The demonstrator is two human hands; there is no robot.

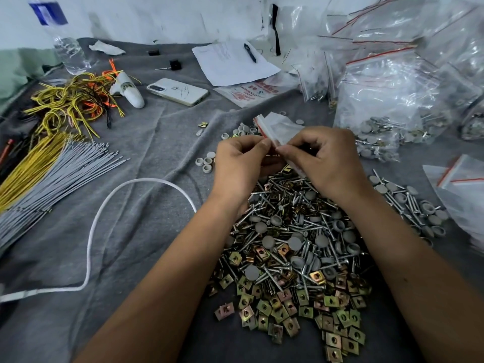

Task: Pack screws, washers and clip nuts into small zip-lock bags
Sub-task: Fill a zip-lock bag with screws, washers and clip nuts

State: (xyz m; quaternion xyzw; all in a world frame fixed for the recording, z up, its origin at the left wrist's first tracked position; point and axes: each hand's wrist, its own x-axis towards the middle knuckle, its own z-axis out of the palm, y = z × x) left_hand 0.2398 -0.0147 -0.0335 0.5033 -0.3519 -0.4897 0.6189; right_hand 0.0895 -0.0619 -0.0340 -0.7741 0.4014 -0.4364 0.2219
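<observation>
left hand [239,158]: fingers pinched on the zip-lock bag's mouth edge
right hand [323,159]: fingers pinched on the same edge, touching the left
zip-lock bag [279,128]: small, red-striped, held above the pile's 12 o'clock end
pile [293,247]: screws, grey caps, clip nuts mixed on grey cloth
filled bags [390,100]: 2 o'clock of hands
phone [178,91]: 11 o'clock

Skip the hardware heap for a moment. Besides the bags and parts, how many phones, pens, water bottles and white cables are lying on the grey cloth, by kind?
Phone: 1
Pen: 1
Water bottle: 1
White cable: 1
Total: 4

The pen lies on a paper sheet, not straight on the cloth. Both hands, left hand and right hand, hold a small zip-lock bag.
</observation>
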